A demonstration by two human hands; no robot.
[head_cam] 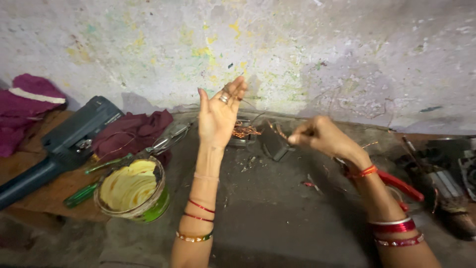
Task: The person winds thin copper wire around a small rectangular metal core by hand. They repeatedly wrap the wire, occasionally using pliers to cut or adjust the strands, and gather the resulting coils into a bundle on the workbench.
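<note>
Copper wire, thin, bright and springy, lies in a loose tangled coil on the dark, gritty bench, close against the stained plaster wall. The coil sits between the two hands and slightly beyond them, just right of the left hand and left of the right hand; the left hand is the nearer one, almost overlapping the coil. A fine strand seems to run from the coil out toward the right hand, so its long axis lies roughly left to right, though the strand is too thin to trace fully.

The left hand stands upright, palm facing the coil, fingers spread and loosely extended; whether a strand loops over its fingers cannot be told. The right hand is curled into a pinch, thumb against fingertips, apparently nipping the wire's end.

Left of the coil lie metal pliers on a crumpled maroon cloth, then a round tin with a streaked yellow inside, a green-handled screwdriver and a dark blue-grey power tool. Right of the coil, a red-handled tool lies under the right wrist.
</note>
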